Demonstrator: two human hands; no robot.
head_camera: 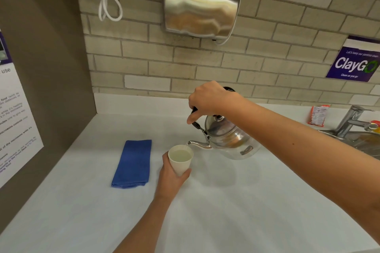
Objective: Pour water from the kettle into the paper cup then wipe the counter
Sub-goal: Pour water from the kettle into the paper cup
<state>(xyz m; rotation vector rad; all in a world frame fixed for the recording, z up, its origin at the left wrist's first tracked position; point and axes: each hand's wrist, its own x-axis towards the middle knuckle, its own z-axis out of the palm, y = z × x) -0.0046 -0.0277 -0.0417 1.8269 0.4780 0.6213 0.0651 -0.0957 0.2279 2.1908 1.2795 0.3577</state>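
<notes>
My right hand [207, 99] grips the black handle of a shiny steel kettle [232, 139], which is lifted and tilted to the left. Its spout tip sits right at the rim of a white paper cup [181, 159], and a thin stream of water enters the cup. The cup holds water nearly to its rim. My left hand [171, 178] holds the cup from below and behind, slightly tilted, just above the white counter [236, 201]. A folded blue cloth [132, 163] lies flat on the counter to the left of the cup.
A steel hand dryer [201, 6] hangs on the brick wall above, with white cords [107, 0] beside it. A sink [362, 141] with a tap [351, 119] is at the right edge, and a red packet [318, 115] lies near it. A grey side wall with a poster [14, 113] closes the left.
</notes>
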